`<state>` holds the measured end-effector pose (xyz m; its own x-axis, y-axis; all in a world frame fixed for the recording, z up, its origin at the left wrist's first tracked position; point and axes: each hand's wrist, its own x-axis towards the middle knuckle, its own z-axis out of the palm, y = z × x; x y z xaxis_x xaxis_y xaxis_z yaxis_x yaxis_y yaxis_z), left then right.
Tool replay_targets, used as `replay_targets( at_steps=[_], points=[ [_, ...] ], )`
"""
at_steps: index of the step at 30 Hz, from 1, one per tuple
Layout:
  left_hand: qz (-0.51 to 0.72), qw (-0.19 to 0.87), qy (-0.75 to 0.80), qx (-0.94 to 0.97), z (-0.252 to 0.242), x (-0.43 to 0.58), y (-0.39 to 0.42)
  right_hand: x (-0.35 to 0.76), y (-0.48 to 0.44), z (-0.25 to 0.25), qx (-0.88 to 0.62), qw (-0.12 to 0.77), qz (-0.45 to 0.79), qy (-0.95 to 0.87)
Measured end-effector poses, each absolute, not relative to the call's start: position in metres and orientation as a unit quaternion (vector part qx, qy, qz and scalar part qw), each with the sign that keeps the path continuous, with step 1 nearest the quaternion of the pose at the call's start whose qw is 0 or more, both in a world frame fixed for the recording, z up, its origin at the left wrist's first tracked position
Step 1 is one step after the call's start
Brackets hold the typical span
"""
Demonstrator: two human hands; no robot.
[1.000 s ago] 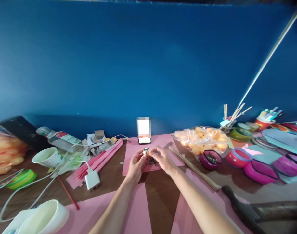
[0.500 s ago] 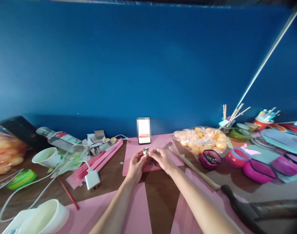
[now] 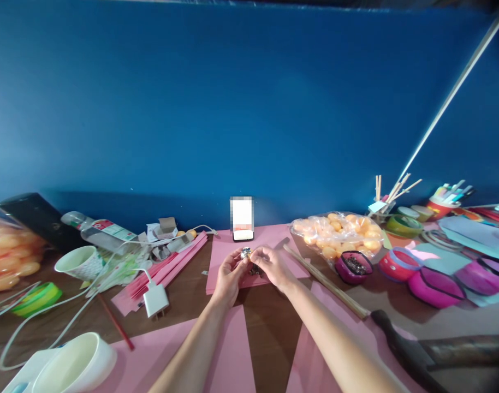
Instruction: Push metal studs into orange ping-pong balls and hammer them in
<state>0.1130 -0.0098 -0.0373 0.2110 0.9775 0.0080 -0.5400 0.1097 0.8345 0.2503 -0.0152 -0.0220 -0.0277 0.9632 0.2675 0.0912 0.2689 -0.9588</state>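
Over a pink sheet (image 3: 220, 251) near the wall, my left hand (image 3: 230, 275) closes its fingertips around a small ball (image 3: 246, 252). Its upper side is shiny silver, and a bit of yellow-orange shows at its side. My right hand (image 3: 272, 267) is closed, thumb and fingertips together against the ball's right side. Whether a small piece sits between those fingers is too small to tell. Under the hands lies a little heap of small dark pieces (image 3: 256, 271), partly covered by the fingers. A phone (image 3: 243, 221) leans on the wall just beyond.
A bag of orange balls (image 3: 337, 232) and a purple bowl of dark bits (image 3: 354, 267) stand right, beside a wooden stick (image 3: 327, 283) and a hammer (image 3: 397, 341). Left are a charger (image 3: 155, 301) with its cable, a paper cup (image 3: 79, 263), a bottle (image 3: 110, 232) and a white cup (image 3: 79, 363).
Both hands stay in nearly the same place around the ball. The ball's silver top faces up slightly differently, showing more silver now.
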Motion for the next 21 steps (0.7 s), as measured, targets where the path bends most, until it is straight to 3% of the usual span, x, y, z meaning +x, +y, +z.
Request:
replay_targets(
  at_steps=[21],
  points=[
    [0.562, 0.667, 0.313, 0.375, -0.0387, 0.1131, -0.0093, 0.2525, -0.0149, -0.0219, -0.453, 0.517, 0.446, -0.573]
  ],
)
